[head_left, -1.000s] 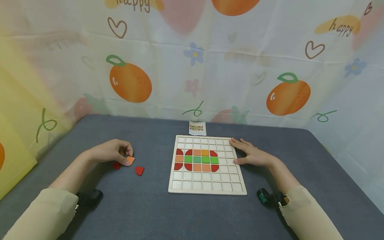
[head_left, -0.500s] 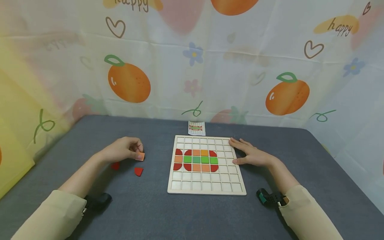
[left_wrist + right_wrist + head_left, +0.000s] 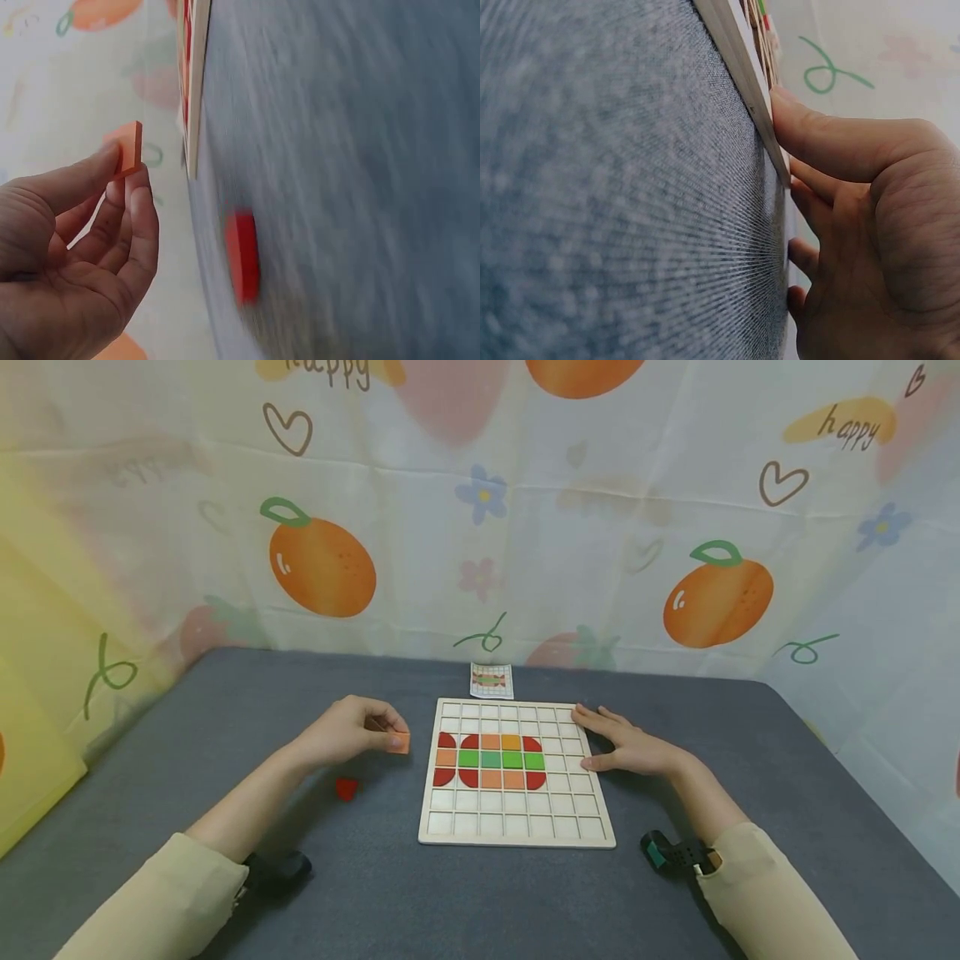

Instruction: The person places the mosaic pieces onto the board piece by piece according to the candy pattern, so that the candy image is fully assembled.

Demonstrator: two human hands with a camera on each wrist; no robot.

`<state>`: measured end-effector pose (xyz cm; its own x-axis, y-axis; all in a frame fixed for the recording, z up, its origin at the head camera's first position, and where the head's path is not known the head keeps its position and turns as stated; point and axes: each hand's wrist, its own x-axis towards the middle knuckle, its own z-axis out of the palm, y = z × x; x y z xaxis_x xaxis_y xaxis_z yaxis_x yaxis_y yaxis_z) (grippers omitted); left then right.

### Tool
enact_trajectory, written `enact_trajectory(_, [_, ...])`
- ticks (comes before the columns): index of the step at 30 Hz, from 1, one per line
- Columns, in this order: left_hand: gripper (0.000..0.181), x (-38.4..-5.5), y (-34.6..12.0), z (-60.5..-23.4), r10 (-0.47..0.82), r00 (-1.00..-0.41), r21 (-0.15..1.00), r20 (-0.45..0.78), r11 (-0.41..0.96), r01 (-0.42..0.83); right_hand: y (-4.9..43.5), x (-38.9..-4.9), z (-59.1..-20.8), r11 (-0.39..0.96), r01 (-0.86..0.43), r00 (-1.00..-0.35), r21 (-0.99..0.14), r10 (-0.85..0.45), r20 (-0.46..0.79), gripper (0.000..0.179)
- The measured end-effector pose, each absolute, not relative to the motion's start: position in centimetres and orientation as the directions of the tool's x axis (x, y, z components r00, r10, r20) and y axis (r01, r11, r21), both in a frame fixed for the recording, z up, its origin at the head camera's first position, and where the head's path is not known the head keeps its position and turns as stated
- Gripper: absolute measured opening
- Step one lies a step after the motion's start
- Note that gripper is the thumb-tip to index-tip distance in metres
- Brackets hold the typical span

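Note:
Between thumb and fingertips, my left hand [image 3: 348, 732] pinches a square orange tile [image 3: 400, 743] above the table, just left of the wooden grid board [image 3: 517, 831]. The left wrist view shows the orange tile [image 3: 129, 148] tilted on edge. Red, orange and green tiles [image 3: 491, 760] fill several cells in the board's middle rows, from its left edge rightward. My right hand [image 3: 637, 747] rests with spread fingers on the board's right edge, thumb and fingertips touching the frame [image 3: 754, 105]. Below my left hand lies a red tile [image 3: 347, 789] with one rounded side.
Behind the board, a small printed card [image 3: 492, 681] shows a coloured grid pattern. A dark grey cloth covers the table [image 3: 480, 902]. At the table's back edge hangs a fruit-patterned curtain [image 3: 420, 568].
My left hand has lifted the orange tile and carried it rightward towards the board. The second red tile on the left is now hidden behind my arm. My right hand stays put.

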<state>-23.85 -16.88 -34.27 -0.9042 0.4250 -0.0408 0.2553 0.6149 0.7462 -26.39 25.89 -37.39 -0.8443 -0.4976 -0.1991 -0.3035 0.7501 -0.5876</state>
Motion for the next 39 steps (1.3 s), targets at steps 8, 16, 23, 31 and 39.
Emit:
enact_trajectory(8, [0.013, -23.7, -12.8, -34.0, 0.480, -0.877, 0.761, -0.029, 0.580, 0.292, 25.9, -26.5, -37.5, 0.753, -0.307, -0.846, -0.582, -0.496, -0.195, 0.092])
enact_trajectory(16, [0.014, -23.7, -8.8, -33.8, 0.527, -0.850, 0.752, -0.017, 0.567, 0.337, 26.1, -26.4, -37.7, 0.753, -0.308, -0.845, -0.581, -0.497, -0.196, 0.092])
enact_trajectory(23, [0.009, -23.5, -5.8, -34.1, 0.540, -0.842, 0.785, 0.002, 0.520, 0.336, 26.0, -26.4, -37.5, 0.753, -0.307, -0.845, -0.582, -0.497, -0.197, 0.092])
enact_trajectory(31, [0.006, -23.2, -2.4, -34.3, 0.524, -0.852, 0.802, 0.021, 0.500, 0.327, 25.7, -26.4, -37.3, 0.753, -0.313, -0.841, -0.579, -0.502, -0.199, 0.091])
enact_trajectory(39, [0.007, -24.0, 0.7, -34.8, 0.485, -0.874, 0.805, 0.031, 0.506, 0.310, 26.0, -26.4, -37.4, 0.742, -0.320, -0.836, -0.589, -0.513, -0.192, 0.091])
